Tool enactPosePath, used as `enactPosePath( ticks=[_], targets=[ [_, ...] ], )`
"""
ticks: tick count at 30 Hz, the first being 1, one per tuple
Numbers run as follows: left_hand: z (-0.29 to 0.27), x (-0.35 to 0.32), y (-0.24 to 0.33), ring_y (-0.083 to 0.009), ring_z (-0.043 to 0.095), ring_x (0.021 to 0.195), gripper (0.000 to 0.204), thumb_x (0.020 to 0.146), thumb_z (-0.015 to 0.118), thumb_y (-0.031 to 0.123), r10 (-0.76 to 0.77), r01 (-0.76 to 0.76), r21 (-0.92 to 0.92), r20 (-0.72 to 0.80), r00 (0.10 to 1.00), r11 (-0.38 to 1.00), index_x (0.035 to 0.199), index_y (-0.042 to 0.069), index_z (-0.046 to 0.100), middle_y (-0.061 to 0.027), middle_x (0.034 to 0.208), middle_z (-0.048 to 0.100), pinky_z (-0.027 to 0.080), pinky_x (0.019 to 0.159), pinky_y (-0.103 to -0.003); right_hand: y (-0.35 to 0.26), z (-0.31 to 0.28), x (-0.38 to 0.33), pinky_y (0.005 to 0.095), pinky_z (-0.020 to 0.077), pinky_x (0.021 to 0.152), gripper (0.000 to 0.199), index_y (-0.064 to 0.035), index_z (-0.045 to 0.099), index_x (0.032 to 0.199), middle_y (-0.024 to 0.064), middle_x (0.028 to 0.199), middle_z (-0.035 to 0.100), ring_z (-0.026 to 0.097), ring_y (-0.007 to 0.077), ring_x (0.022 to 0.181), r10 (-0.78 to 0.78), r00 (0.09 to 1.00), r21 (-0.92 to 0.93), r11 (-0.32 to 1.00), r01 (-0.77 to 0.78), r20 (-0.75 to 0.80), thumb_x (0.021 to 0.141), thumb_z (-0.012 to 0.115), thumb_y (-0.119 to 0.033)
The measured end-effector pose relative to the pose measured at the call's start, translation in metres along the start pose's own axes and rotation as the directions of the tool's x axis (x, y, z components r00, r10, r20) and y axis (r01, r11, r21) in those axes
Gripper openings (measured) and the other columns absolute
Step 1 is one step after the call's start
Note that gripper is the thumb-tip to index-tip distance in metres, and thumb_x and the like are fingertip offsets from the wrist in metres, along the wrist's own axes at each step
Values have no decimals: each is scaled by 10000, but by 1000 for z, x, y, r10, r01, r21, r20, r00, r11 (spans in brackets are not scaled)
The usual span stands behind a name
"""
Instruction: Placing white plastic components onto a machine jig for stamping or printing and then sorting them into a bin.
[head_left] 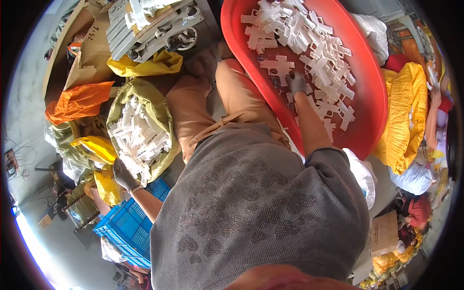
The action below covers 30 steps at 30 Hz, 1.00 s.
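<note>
My right hand (297,84), in a grey glove, reaches into a large red tub (365,123). Its fingers are closed at the edge of a white plastic toy pistol piece (277,67), which lies apart from a heap of similar white pieces (321,58). On the left, an olive woven sack (163,118) holds many white toy pistol pieces (137,135) with small dark markings. My left hand (124,176), also gloved in grey, is beside the sack's near left rim. Its fingers look stretched out, and I see nothing held in them.
A blue plastic crate (128,224) stands beneath my left forearm. Ahead are a cardboard box (92,55) and a grey machine (162,31) with a handwheel. Yellow sacks (403,118) line the tub's right side. Another person's arm (431,121) shows at the far right.
</note>
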<state>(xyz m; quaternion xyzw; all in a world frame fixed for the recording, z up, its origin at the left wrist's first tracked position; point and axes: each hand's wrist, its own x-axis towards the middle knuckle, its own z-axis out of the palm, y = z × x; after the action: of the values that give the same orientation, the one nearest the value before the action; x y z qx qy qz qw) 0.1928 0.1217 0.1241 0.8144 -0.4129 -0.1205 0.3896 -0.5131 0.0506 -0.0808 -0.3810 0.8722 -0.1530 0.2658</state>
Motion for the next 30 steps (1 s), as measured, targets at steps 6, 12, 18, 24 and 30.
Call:
enactPosePath(
  ticks=[6, 12, 18, 24, 30],
  targets=[
    [21, -6, 54, -165, 626, 925, 261, 876, 567, 152, 126, -120, 196, -20, 992, 973, 1079, 9, 645, -78, 1030, 675, 481, 849, -275, -23, -2, -42, 369, 484, 677, 148, -69, 548, 938, 130, 813, 596, 602, 290, 754, -534, 839, 347, 770, 535, -108, 804, 600, -103],
    [64, 4, 137, -106, 603, 899, 264, 877, 586, 187, 166, -165, -18, 47, 985, 986, 1087, 41, 650, -60, 1014, 676, 463, 805, -238, -21, -9, -63, 209, 392, 593, 415, -99, 444, 1306, -34, 840, 514, 468, 55, 678, -348, 838, 804, 571, -167, 421, 919, 528, -224],
    [101, 28, 216, -142, 656, 838, 225, 869, 596, 160, 488, -464, -245, 48, 871, 851, 1052, 50, 668, -97, 946, 691, 500, 764, -249, -30, -28, -60, 207, 429, 663, 476, -80, 410, 1345, -11, 979, 544, 508, 68, 771, -396, 760, 667, 742, -66, 515, 911, 546, -220],
    [128, 33, 315, -203, 667, 852, 202, 836, 612, 122, 732, -712, -217, 16, 681, 667, 1010, 32, 662, -136, 923, 674, 502, 768, -282, -11, -15, -38, 270, 473, 754, 476, -58, 424, 1316, 43, 1090, 556, 550, 129, 890, -512, 800, 584, 768, 263, 313, 890, 556, -227],
    [163, 50, 357, -256, 652, 899, 320, 813, 642, 165, 794, -743, -282, 209, 570, 607, 1113, 57, 609, -145, 994, 658, 508, 785, -313, -58, -70, -91, 243, 465, 682, 369, -35, 467, 1278, 46, 953, 579, 548, 110, 770, -428, 873, 891, 455, -16, 234, 931, 419, -152]
  ],
)
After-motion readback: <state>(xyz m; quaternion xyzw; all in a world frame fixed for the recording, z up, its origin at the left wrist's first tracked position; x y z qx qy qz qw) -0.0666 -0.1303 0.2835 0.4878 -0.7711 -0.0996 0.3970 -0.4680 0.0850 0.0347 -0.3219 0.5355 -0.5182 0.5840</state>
